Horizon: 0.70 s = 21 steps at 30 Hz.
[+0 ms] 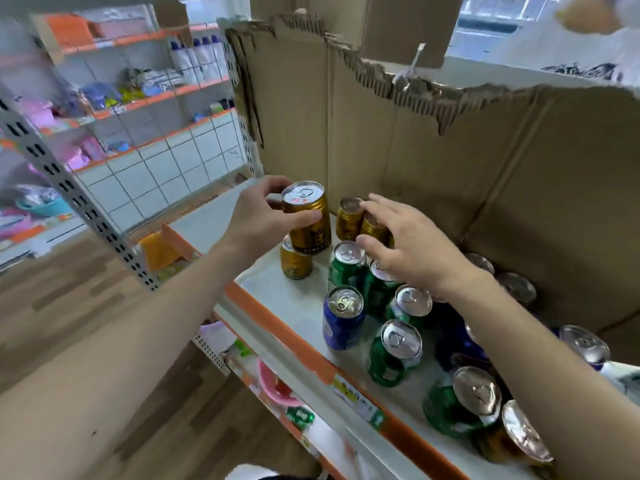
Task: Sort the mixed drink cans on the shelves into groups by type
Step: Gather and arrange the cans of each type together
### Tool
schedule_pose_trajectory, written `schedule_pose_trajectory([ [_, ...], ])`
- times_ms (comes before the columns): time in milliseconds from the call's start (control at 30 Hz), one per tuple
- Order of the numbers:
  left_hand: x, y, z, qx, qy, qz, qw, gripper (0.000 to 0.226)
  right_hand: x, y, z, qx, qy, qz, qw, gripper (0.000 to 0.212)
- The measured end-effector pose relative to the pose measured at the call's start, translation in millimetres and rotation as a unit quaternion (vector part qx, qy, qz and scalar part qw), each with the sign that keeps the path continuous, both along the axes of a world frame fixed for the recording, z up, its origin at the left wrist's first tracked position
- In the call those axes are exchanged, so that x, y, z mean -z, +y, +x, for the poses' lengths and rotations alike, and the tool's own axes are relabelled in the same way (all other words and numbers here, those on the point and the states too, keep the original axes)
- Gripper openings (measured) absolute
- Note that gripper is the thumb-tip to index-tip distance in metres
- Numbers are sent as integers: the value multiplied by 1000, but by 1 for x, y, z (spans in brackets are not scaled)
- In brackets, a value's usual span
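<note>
The shelf (273,289) is white with an orange strip along its front edge, and a torn brown cardboard wall (433,143) stands along its back edge. The floor (86,271) looks like brown wood, and more racks (138,98) full of colourful things stand across the room. The left hand (263,220) holds a gold can (308,223) by its side, up in the air over another gold can (295,263) near the shelf's front edge. The right hand (408,251) is spread wide, its fingers touching two gold cans (360,220) near the back corner. That makes four gold cans here. Five green cans (393,355) and one clear blue can (343,318) stand in the middle. More cans by the right end are partly hidden under the arm, so I cannot count those.
</note>
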<state>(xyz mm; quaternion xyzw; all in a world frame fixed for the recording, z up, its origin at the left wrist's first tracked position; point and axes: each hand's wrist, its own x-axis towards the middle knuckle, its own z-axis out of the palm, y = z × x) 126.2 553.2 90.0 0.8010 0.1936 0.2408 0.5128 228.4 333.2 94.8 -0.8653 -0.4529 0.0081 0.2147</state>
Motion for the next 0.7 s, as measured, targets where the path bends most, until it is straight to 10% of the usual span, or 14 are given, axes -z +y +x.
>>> schedule_pose_trajectory([
  [700,49,61,131,284,57,221,931,62,43,54,2,208,42,-59,976,79],
])
